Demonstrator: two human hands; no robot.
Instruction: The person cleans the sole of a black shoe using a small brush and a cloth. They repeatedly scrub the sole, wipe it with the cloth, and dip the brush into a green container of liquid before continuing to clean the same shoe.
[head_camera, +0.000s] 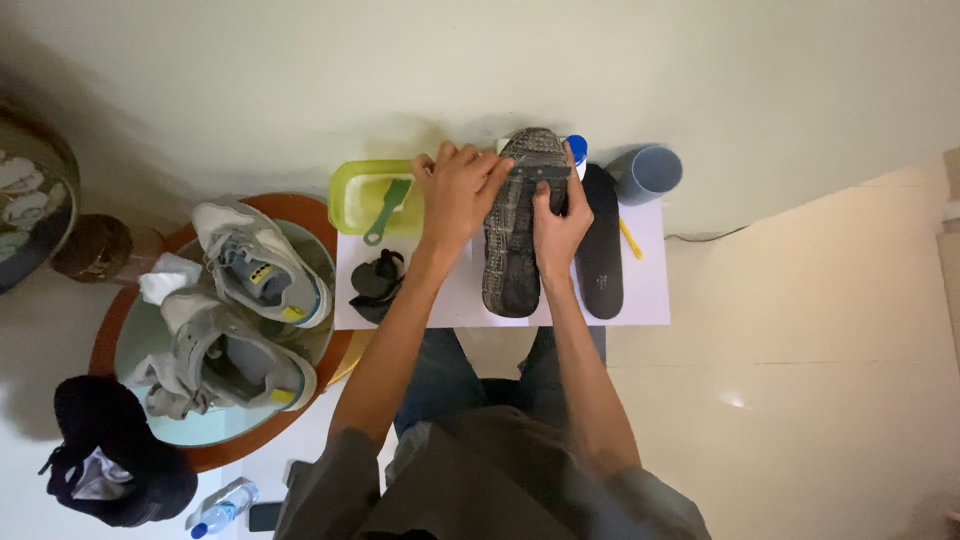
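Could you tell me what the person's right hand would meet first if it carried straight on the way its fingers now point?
The right hand points away from the person, up along the dirty shoe sole. Going on, it would probably first meet the blue-capped white bottle just beyond the toe, though depth is hard to judge from above.

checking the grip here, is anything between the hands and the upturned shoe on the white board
Nothing visible. The left hand rests directly on the toe end of the shoe, sole up, and the right hand clasps its right edge. The black insole lies beside the shoe to the right, apart from both hands.
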